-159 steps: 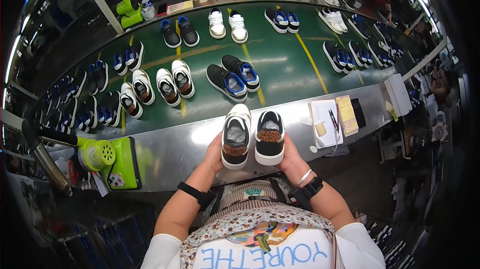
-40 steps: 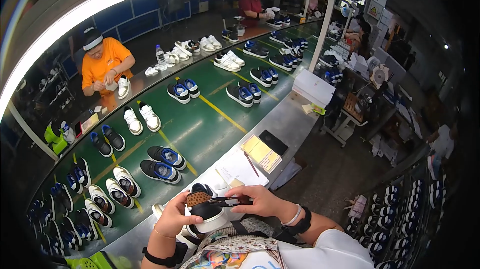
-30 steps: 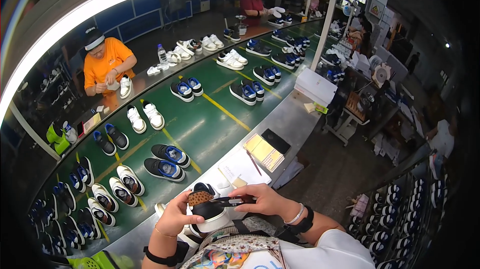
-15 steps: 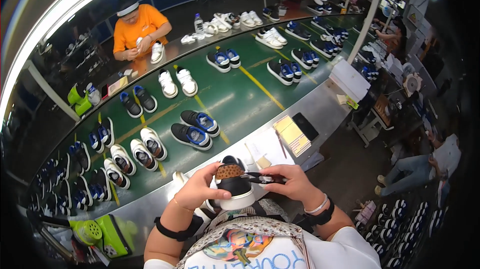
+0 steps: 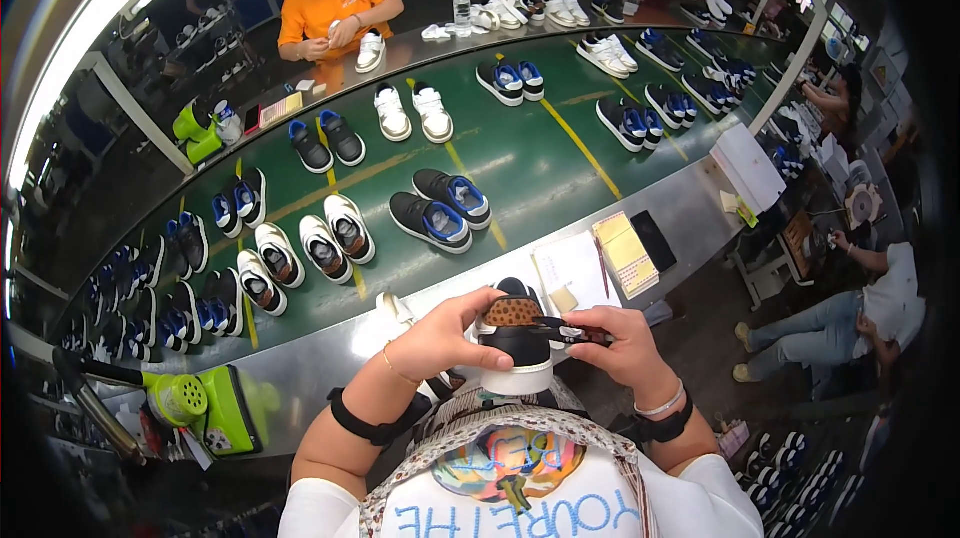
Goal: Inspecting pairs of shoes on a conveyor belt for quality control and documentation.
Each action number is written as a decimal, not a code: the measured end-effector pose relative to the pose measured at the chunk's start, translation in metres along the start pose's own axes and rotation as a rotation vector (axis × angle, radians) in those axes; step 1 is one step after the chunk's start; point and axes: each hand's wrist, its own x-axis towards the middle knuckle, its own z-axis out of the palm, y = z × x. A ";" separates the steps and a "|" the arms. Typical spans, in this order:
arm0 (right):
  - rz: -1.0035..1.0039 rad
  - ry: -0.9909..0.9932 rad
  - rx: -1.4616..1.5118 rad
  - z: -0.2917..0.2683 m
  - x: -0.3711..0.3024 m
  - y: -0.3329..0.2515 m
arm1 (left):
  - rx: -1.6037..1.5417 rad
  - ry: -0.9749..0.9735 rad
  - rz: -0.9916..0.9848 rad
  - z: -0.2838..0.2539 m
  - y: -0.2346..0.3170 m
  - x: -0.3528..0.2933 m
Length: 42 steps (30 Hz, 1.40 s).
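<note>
My left hand (image 5: 450, 343) grips a low shoe (image 5: 515, 350) from its left side, thumb against the heel. The shoe has a black back, a thick white sole and a brown, dark-spotted patch at the heel collar. Between the fingers of my right hand (image 5: 628, 350) is a pair of black thread snips (image 5: 572, 332). Their tips reach the right edge of the spotted patch; whether the blades are apart is too small to tell. Part of a white shoe (image 5: 396, 312) shows on the metal bench beyond my left hand.
A green conveyor (image 5: 540, 193) carries several pairs of shoes. On its near metal ledge lie paper (image 5: 575, 270), a yellow pad (image 5: 625, 256) and a dark phone (image 5: 654, 242). A lime-green machine (image 5: 228, 413) stands at left. A person in orange (image 5: 340, 13) works across the belt.
The whole view has shifted, so the bench and belt sit farther right and higher. Both hands keep their hold, with the snips still at the shoe's heel collar.
</note>
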 end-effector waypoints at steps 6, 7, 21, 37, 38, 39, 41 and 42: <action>-0.084 -0.053 -0.134 0.010 0.005 -0.017 | 0.026 -0.024 -0.010 -0.002 -0.003 -0.010; -0.083 -0.055 -0.134 0.010 0.005 -0.019 | 0.025 -0.024 -0.009 -0.002 -0.003 -0.011; -0.245 -0.066 -0.236 0.022 0.011 -0.005 | 0.062 -0.034 -0.006 -0.021 -0.018 -0.013; 0.576 0.079 -0.677 0.043 0.022 0.260 | 1.600 -0.189 -0.232 -0.108 -0.262 -0.018; 0.589 0.084 -0.656 0.042 0.022 0.263 | 1.557 -0.067 -0.127 -0.119 -0.281 -0.031; 0.600 0.071 -0.715 0.044 0.021 0.254 | 1.505 0.057 -0.029 -0.131 -0.303 -0.046; 0.547 0.115 -0.835 0.052 0.017 0.237 | 1.382 0.286 0.174 -0.138 -0.318 -0.060; 0.496 0.158 -0.956 0.054 0.015 0.235 | 1.384 0.279 0.177 -0.141 -0.316 -0.064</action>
